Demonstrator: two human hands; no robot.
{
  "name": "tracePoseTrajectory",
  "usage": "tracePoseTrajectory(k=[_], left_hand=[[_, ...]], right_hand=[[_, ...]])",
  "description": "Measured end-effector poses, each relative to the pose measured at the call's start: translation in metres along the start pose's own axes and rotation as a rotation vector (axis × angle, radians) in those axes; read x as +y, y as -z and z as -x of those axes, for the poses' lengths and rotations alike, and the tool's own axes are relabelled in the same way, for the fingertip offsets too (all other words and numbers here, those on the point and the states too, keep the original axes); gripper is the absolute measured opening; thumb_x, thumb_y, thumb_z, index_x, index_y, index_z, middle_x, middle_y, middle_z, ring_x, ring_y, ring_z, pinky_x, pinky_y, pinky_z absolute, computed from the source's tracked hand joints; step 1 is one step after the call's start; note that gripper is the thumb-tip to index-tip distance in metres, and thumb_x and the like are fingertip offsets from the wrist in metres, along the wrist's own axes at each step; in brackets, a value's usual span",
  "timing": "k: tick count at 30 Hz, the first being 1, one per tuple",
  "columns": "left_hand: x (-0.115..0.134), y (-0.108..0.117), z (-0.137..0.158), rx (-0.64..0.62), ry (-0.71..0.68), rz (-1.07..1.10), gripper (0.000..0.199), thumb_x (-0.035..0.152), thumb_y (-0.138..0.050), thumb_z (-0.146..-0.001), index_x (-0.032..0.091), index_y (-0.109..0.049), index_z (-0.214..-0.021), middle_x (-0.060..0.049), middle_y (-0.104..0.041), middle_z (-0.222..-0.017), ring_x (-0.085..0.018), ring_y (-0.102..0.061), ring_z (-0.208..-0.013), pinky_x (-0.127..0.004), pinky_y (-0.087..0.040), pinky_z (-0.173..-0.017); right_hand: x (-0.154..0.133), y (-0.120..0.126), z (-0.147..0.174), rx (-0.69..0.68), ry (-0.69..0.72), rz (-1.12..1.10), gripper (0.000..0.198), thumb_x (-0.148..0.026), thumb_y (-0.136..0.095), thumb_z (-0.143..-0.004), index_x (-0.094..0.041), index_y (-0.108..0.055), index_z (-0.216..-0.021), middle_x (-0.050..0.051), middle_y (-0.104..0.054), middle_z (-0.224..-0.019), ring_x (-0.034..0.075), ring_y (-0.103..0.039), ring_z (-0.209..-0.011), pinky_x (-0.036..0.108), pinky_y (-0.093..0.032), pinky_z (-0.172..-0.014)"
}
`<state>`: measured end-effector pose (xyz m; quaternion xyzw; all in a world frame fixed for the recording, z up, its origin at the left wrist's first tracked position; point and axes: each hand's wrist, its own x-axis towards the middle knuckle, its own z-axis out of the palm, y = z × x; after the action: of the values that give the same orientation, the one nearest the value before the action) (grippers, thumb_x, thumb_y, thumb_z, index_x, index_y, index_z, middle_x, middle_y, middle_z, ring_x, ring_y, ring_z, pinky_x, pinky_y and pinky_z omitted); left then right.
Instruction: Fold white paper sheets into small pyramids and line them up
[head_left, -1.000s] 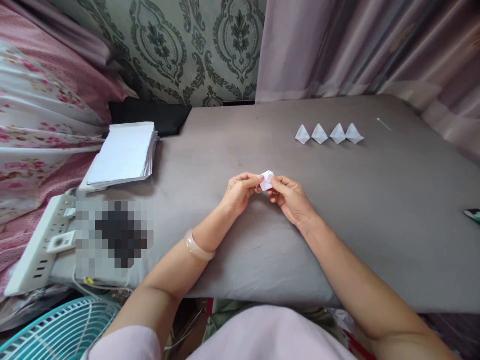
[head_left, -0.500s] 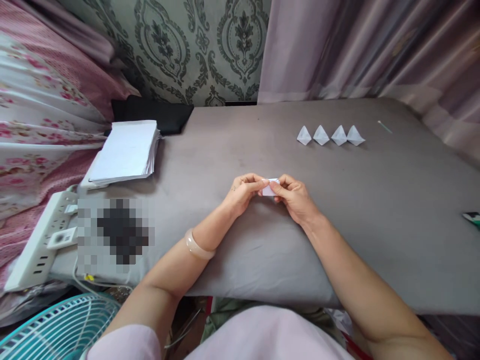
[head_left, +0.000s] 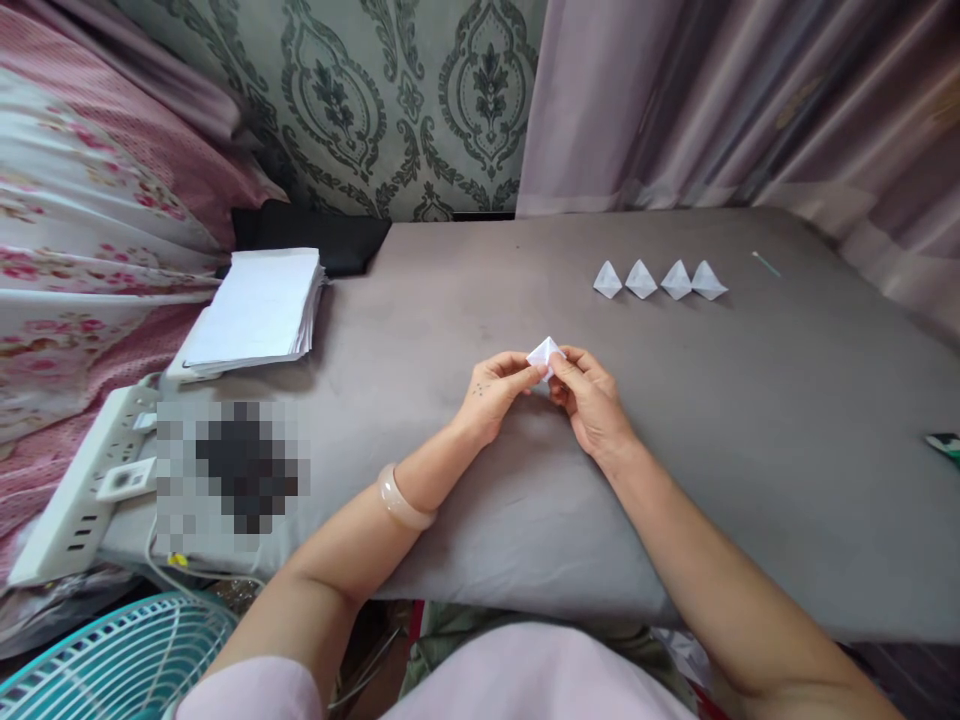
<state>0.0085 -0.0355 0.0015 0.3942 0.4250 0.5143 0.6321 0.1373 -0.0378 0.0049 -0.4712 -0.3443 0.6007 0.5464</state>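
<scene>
The folded paper (head_left: 544, 352) is white (wallpaper (head_left: 411, 110) grey damask).

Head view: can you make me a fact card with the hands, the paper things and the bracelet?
Left hand: pinches a small white folded-paper piece
Right hand: holds the same piece, thumb against it
Row: four white pointed folded-paper shapes, beyond the hands, toward the right
Stack: white rectangular paper sheets, at the left
Bracelet: pale, shiny round bangle, on the left forearm
</scene>
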Motion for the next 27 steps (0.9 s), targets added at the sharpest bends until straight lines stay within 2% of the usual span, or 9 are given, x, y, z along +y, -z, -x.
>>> tracePoseTrajectory(k=[3,8,11,13,16,18,20,23,27], left_hand=[[0.000,0.002,-0.001,0.042,-0.031,-0.009,0.020,0.031,-0.078,-0.066,0.016,-0.068,-0.074,0.000,-0.064,-0.072,-0.010,-0.056,-0.069,-0.023,-0.041,-0.065],[0.003,0.000,-0.001,0.021,-0.071,-0.016,0.027,0.033,-0.081,-0.065,0.016,-0.070,-0.083,-0.002,-0.068,-0.081,-0.011,-0.059,-0.074,-0.024,-0.045,-0.070],[0.003,0.004,-0.003,0.021,-0.134,-0.123,0.026,0.036,-0.078,-0.070,0.015,-0.071,-0.083,-0.003,-0.069,-0.081,-0.013,-0.060,-0.074,-0.026,-0.046,-0.072],[0.002,0.009,-0.006,0.027,-0.271,-0.306,0.022,0.036,-0.074,-0.075,0.016,-0.071,-0.082,-0.004,-0.069,-0.081,-0.013,-0.060,-0.074,-0.026,-0.047,-0.072],[0.001,0.018,-0.009,0.030,-0.601,-0.693,0.014,0.031,-0.065,-0.085,0.018,-0.071,-0.085,-0.005,-0.068,-0.086,-0.014,-0.059,-0.079,-0.027,-0.047,-0.074],[0.001,0.023,-0.010,0.018,-0.812,-0.949,0.014,0.026,-0.058,-0.090,0.020,-0.070,-0.090,-0.006,-0.068,-0.090,-0.016,-0.057,-0.085,-0.031,-0.046,-0.081],[0.002,0.026,-0.011,-0.021,-0.956,-1.159,0.017,0.022,-0.052,-0.093,0.020,-0.069,-0.095,-0.006,-0.069,-0.092,-0.018,-0.054,-0.088,-0.033,-0.046,-0.084],[0.002,0.029,-0.013,-0.104,-1.032,-1.364,0.023,0.018,-0.043,-0.096,0.017,-0.065,-0.099,-0.008,-0.069,-0.096,-0.018,-0.052,-0.088,-0.032,-0.046,-0.082],[0.003,0.031,-0.014,-0.151,-1.034,-1.552,0.029,0.021,-0.036,-0.099,0.016,-0.064,-0.091,-0.008,-0.067,-0.094,-0.019,-0.051,-0.086,-0.032,-0.044,-0.078]], right_hand=[[0.000,0.002,0.000,-0.024,0.015,0.038,0.028,-0.041,-0.079,-0.067,-0.023,-0.069,-0.086,-0.004,-0.058,-0.070,0.007,-0.045,-0.059,0.022,-0.034,-0.051],[0.001,0.001,0.000,-0.034,-0.021,-0.024,0.030,-0.041,-0.082,-0.062,-0.024,-0.070,-0.084,-0.005,-0.057,-0.068,0.007,-0.044,-0.059,0.021,-0.035,-0.053],[0.002,0.005,-0.003,-0.075,-0.032,0.048,0.032,-0.043,-0.080,-0.064,-0.023,-0.069,-0.087,-0.003,-0.059,-0.072,0.009,-0.050,-0.064,0.022,-0.038,-0.055],[0.003,0.010,-0.005,-0.075,0.095,0.214,0.032,-0.042,-0.077,-0.069,-0.022,-0.068,-0.093,0.000,-0.063,-0.083,0.010,-0.053,-0.069,0.024,-0.041,-0.059],[0.005,0.017,-0.008,-0.028,0.456,0.563,0.027,-0.034,-0.072,-0.076,-0.023,-0.068,-0.100,0.003,-0.062,-0.100,0.011,-0.056,-0.072,0.026,-0.045,-0.063],[0.006,0.021,-0.009,-0.028,0.646,0.776,0.018,-0.030,-0.066,-0.082,-0.023,-0.069,-0.098,0.004,-0.061,-0.100,0.012,-0.057,-0.074,0.026,-0.045,-0.065],[0.006,0.023,-0.009,-0.039,0.771,0.966,0.014,-0.027,-0.060,-0.088,-0.023,-0.070,-0.096,0.004,-0.062,-0.095,0.014,-0.059,-0.079,0.026,-0.045,-0.069],[0.004,0.024,-0.007,-0.055,0.901,1.244,0.019,-0.024,-0.052,-0.094,-0.021,-0.070,-0.098,0.006,-0.064,-0.093,0.016,-0.060,-0.086,0.027,-0.043,-0.075],[0.001,0.021,-0.008,-0.097,0.986,1.533,0.027,-0.022,-0.045,-0.096,-0.017,-0.070,-0.087,0.006,-0.065,-0.084,0.016,-0.056,-0.076,0.029,-0.039,-0.072]])
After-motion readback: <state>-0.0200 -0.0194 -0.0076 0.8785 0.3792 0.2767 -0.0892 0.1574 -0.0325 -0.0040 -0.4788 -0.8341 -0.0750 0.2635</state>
